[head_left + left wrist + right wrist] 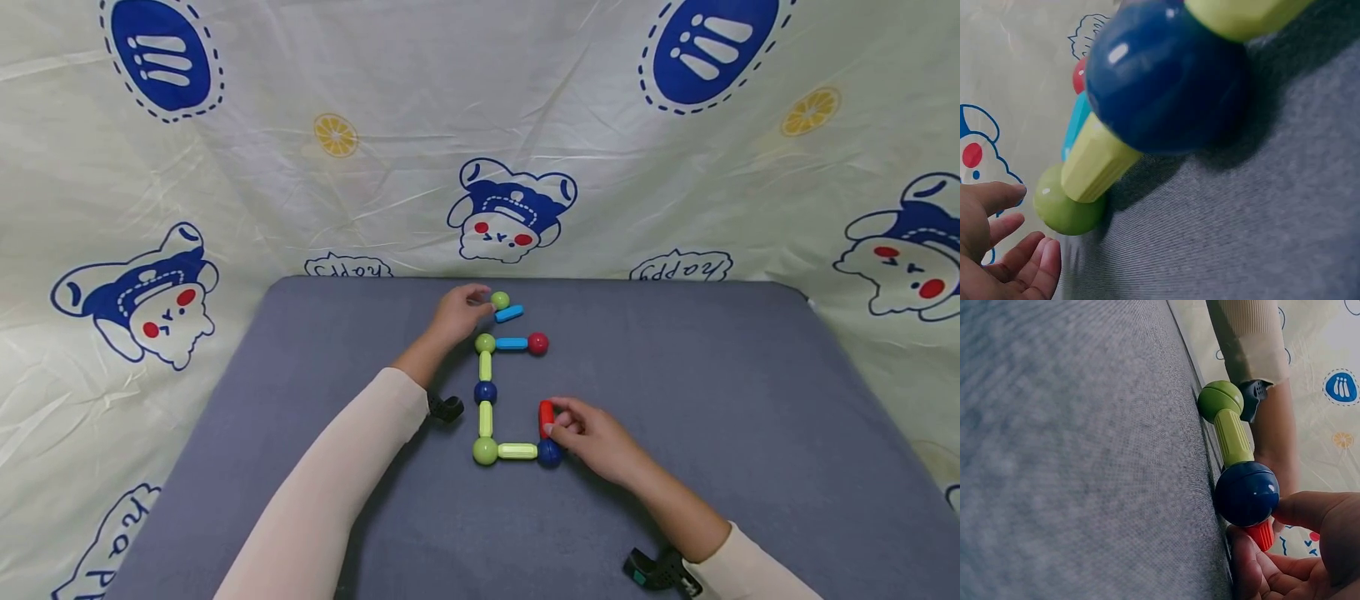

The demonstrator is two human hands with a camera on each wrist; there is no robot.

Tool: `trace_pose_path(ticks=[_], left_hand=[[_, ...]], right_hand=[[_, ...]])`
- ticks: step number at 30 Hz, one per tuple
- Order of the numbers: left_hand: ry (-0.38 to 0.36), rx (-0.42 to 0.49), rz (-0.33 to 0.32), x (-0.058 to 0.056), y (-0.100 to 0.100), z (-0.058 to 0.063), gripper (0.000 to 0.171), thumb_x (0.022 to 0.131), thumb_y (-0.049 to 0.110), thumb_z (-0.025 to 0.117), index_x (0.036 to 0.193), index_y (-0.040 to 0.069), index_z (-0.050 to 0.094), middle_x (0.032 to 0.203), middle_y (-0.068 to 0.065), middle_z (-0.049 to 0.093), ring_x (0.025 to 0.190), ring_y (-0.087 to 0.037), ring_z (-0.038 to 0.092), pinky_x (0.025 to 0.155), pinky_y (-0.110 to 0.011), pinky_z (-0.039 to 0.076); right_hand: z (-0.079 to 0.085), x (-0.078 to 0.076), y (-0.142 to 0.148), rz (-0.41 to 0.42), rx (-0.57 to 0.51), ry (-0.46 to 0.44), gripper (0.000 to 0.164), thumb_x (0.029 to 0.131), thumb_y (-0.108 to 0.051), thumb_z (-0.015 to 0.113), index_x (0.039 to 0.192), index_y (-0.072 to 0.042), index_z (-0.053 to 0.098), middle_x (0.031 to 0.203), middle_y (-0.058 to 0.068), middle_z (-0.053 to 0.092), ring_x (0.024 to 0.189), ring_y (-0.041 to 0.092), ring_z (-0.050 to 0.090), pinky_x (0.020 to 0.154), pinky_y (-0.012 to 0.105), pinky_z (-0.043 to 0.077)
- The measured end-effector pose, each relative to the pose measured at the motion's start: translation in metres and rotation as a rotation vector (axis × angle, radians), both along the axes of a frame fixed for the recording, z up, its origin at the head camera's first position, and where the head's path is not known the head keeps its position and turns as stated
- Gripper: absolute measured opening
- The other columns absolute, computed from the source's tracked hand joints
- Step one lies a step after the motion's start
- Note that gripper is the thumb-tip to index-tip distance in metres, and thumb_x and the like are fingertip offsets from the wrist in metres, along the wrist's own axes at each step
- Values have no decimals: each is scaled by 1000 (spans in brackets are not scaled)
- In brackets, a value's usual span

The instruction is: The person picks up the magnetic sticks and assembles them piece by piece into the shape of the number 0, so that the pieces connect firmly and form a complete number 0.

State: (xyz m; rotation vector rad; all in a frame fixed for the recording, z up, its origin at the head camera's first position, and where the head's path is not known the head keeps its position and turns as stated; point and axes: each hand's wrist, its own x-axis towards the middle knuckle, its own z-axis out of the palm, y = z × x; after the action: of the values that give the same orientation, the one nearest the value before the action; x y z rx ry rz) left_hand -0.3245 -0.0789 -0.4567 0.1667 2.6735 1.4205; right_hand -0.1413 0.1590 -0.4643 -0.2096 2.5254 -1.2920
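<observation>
My right hand point(596, 437) pinches a red magnetic rod point(546, 414) between thumb and fingers. That rod's near end meets a dark blue ball point(550, 453), which the right thumb seems to touch in the right wrist view. From this ball a pale green rod point(517, 451) leads left to a green ball point(485, 451). More green rods run away from there through another blue ball point(1166, 75) to a far green ball point(485, 343). A light blue rod point(512, 343) joins it to a red ball point(537, 343). My left hand point(459, 315), its fingers loosely bent and holding nothing, is beside a loose green ball point(500, 300).
A loose light blue rod point(509, 314) lies by the loose green ball, behind the joined shape. Everything rests on a grey cloth-covered table point(712, 375). A printed pale curtain point(405, 192) hangs along its back edge. Each wrist wears a dark strap point(446, 408).
</observation>
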Motion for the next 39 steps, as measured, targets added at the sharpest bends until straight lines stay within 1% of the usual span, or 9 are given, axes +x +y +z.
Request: trace_pose_path(ticks=[3,7,13,21,27,33,39], left_hand=[[4,-25,5,-4,3,-3,41,98,26,68,135,11,62,132,-11,65,124,-28,60,100,-41,54],[-14,-50,9,-9,6,-5,43,99,28,67,138,12,61,134,-11,64,127,-28,58,103,-42,52],[-24,-59,-1,-14,10,-7,45,99,31,66,141,14,59,135,-12,63,125,-29,59,103,-43,51],[-32,-80,-22,-18,13,-9,44,99,32,67,140,17,61,137,-9,63,129,-26,57,110,-42,46],[-15,-92,-18,-18,13,-11,37,99,30,67,134,17,66,134,-8,65,127,-26,58,109,-42,47],[-2,-53,-4,-18,11,-11,36,97,28,69,131,15,68,132,-8,67,124,-26,59,104,-41,50],[5,64,11,-18,6,-8,33,94,21,73,126,13,70,126,-8,69,118,-25,63,91,-37,57]], right_hand=[[0,-1,0,9,-1,3,47,97,-20,64,140,-4,56,101,5,66,83,13,57,65,22,46],[0,0,0,9,6,1,47,97,-20,64,140,-4,56,101,5,65,83,13,57,65,22,46],[-1,0,0,10,18,6,46,97,-19,64,140,-5,56,100,4,65,82,14,56,64,22,46],[-2,0,1,4,11,6,46,96,-19,64,140,-5,56,100,4,65,83,15,56,64,22,46],[-2,1,1,10,5,6,46,97,-19,64,140,-4,56,100,4,65,83,14,56,65,22,46],[-2,1,1,2,-1,-1,46,96,-18,64,140,-4,56,99,4,64,83,14,56,65,22,46],[-3,1,1,2,-3,6,46,96,-17,64,139,-4,57,98,4,65,82,14,57,64,22,46]])
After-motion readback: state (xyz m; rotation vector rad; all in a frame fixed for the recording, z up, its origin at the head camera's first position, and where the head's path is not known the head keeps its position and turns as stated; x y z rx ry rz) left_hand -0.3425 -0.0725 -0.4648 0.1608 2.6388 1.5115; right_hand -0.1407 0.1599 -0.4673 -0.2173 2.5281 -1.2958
